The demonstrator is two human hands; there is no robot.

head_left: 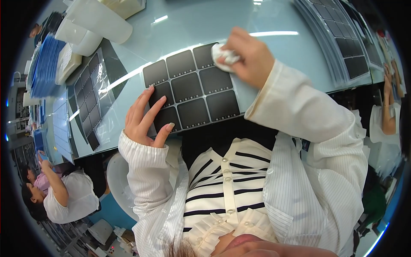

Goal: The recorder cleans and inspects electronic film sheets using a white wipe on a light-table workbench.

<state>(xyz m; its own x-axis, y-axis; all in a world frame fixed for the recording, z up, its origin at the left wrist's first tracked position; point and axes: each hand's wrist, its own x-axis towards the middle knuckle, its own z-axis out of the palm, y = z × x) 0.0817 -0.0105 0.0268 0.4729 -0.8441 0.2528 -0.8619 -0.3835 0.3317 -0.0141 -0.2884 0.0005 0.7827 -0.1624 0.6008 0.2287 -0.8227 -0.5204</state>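
A clear sheet with rows of black square panels (pixel 187 88) lies flat on the glassy table before me. My left hand (pixel 147 113) rests on its left side, fingers spread and fingertips touching the panels. A crumpled white wipe (pixel 224 57) is gripped in my right hand (pixel 248 53), pressed at the sheet's far right corner. That wipe covers part of the corner panel, and the right hand is slightly blurred.
At the right stands a stack of similar panel sheets (pixel 338 38). More sheets (pixel 89 96) lie at the left, beside white plastic containers (pixel 92 23) and a pile of blue sheets (pixel 45 64). The table's near edge runs along my body. Other people sit at both sides.
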